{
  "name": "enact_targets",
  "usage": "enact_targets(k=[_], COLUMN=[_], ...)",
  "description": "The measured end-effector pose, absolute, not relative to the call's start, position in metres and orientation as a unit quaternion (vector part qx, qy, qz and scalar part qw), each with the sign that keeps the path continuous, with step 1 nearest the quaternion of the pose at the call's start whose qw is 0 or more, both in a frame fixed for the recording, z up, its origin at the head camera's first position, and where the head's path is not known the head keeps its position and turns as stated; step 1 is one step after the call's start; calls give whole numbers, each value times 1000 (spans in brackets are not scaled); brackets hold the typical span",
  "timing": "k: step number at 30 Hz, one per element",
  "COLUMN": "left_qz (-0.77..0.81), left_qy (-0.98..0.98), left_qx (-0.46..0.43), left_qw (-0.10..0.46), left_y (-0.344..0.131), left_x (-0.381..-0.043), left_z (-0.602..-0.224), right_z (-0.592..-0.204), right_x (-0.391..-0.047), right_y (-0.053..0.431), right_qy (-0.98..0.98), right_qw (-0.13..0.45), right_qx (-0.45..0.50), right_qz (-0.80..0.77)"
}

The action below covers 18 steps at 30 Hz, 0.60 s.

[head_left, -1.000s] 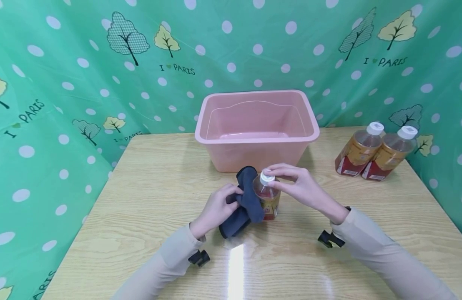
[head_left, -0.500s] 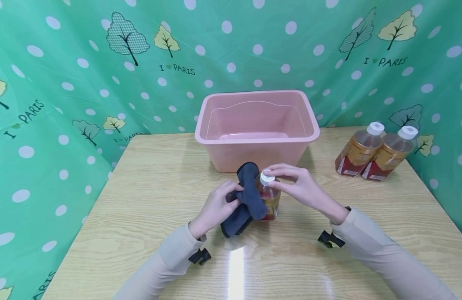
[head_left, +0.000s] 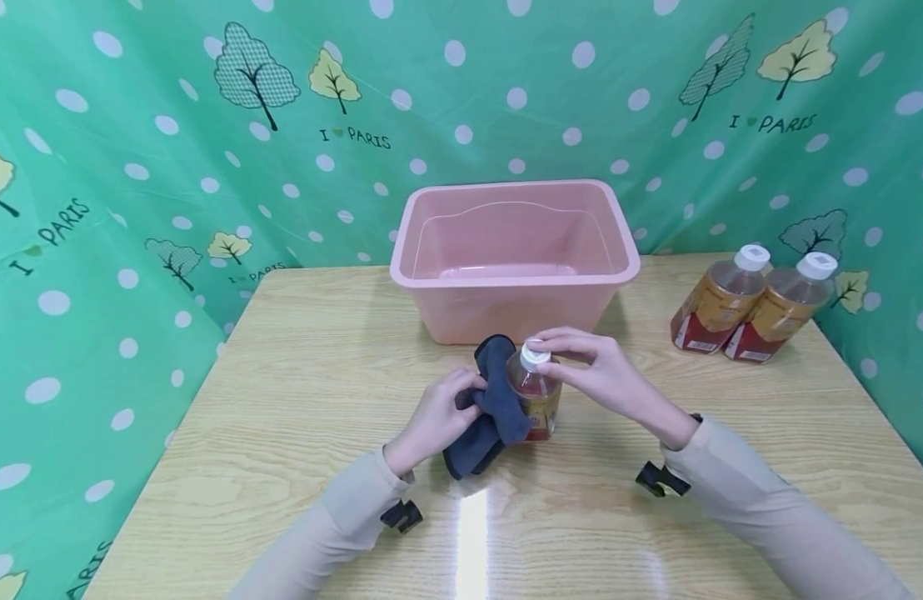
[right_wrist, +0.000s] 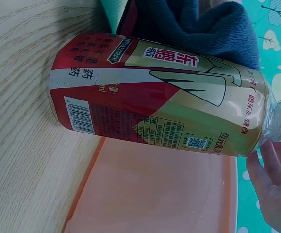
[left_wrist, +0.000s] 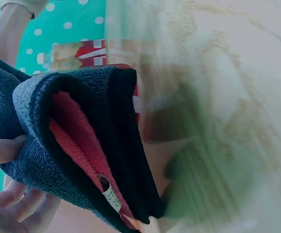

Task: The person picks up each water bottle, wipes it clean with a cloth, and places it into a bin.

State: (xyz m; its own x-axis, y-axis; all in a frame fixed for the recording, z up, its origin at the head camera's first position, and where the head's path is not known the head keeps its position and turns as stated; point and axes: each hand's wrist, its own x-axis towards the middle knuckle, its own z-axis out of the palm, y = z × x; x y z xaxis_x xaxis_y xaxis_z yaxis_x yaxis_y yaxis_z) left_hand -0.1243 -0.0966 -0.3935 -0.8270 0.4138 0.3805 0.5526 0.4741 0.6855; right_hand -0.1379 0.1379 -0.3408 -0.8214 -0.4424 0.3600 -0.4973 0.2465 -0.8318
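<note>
A plastic drink bottle (head_left: 542,408) with a gold and red label stands upright on the wooden table. My right hand (head_left: 592,367) pinches its white cap (head_left: 535,358) between thumb and fingers. In my left hand (head_left: 441,410) is a bunched dark blue-grey cloth (head_left: 499,400), pinched against the bottle's left side. The left wrist view shows the cloth (left_wrist: 72,145) folded over, with a pink inner side and a small white tag (left_wrist: 112,199). Seen from the right wrist, the bottle (right_wrist: 159,97) has the cloth (right_wrist: 203,31) lying along its side and my fingers (right_wrist: 271,170) at the neck.
Behind the bottle stands a pink plastic bin (head_left: 514,308), its inside bare. Two more bottles (head_left: 720,300) with white caps stand side by side at the table's right. A green dotted curtain (head_left: 461,100) hangs round the back and sides of the table (head_left: 304,375).
The cloth in my left hand has slid a little up and then back down along the bottle's side. My right hand and the bottle have stayed in place.
</note>
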Motion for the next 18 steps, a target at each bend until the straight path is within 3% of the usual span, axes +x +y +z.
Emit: enact_targets(k=[18], left_qz=[-360], left_qy=[-882], left_qx=[-301], left_qw=[39], left_y=[-99], left_x=[-128], left_z=[-419], right_z=[-343], right_x=[-138], right_y=[139], right_qy=[-804], right_qw=[10], right_qx=[272], right_qz=[528])
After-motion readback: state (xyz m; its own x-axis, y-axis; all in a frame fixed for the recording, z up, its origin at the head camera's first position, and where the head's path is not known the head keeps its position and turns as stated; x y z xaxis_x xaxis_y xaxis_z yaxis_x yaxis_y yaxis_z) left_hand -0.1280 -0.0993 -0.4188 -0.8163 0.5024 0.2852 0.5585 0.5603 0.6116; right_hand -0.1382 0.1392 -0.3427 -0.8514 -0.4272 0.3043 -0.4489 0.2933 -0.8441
